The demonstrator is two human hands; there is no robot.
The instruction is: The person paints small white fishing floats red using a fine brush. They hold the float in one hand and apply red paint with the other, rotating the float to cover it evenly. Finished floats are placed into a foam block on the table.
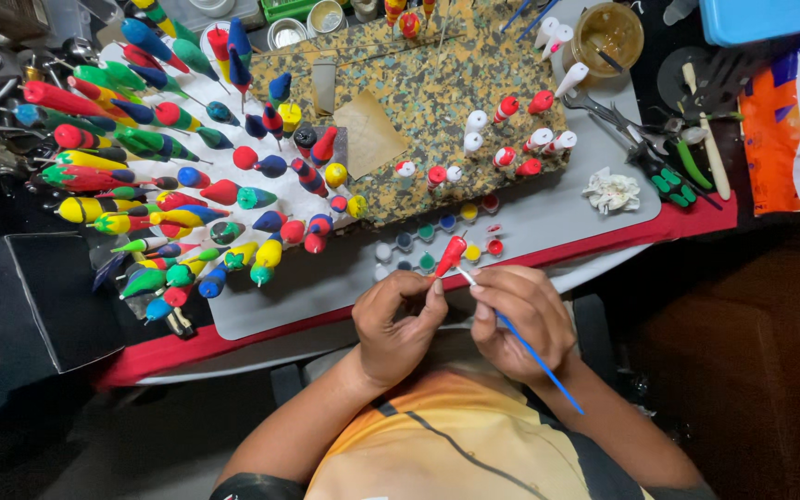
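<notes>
My left hand (398,319) pinches the thin stem of a red fishing float (450,255) and holds it upright at the table's front edge. My right hand (520,319) grips a blue-handled paintbrush (534,356), whose tip touches the float's lower end. Just beyond the float lies a strip of small paint pots (437,236) in several colours. A mottled foam block (437,102) behind it carries red-and-white floats (511,139) stuck upright.
Several finished multicoloured floats (178,176) crowd the left side on a white board. A jar of murky liquid (608,37) stands at the back right, beside pliers and cutters (659,167). A crumpled tissue (611,190) lies on the grey mat (557,213). A black box (39,306) sits left.
</notes>
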